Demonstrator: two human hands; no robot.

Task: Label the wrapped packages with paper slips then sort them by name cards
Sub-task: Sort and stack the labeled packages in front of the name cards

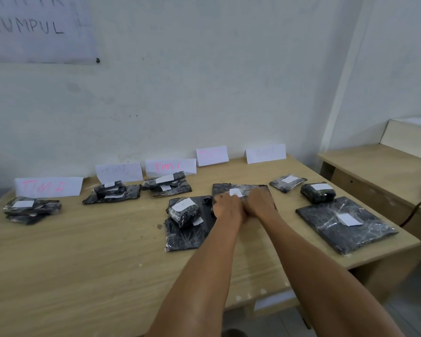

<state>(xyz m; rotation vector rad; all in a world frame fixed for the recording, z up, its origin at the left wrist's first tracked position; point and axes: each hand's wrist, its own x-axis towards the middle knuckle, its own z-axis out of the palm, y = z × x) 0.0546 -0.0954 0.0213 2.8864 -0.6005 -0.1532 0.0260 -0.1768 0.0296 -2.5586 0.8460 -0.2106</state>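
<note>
Both hands are placed on one flat wrapped package at the centre-rear of the table.

Left hand: fingers bent, fingertips at the left edge of the paper slip. Whether they pinch the slip or only press it cannot be told.

Right hand: lies palm-down on the wrap just right of the slip, fingers laid on the surface, gripping nothing.

Package appearance: black, thin, rectangular, covered in glossy creased film. The white slip sits on its upper face near the far edge. That far edge runs left to right, roughly parallel to the wall. The near part is hidden under the hands, so the long axis cannot be confirmed.

Adjacent items:
- Left, just beside: a small labelled bundle lying on a larger flat package.
- Right, apart: a small flat package, a thick bundle and a large flat package, each bearing a white slip.

Along the wall stand five folded name cards. Three labelled piles lie in front of the three left-hand cards. The lettering on the two right-hand cards is too faint to read.
</note>
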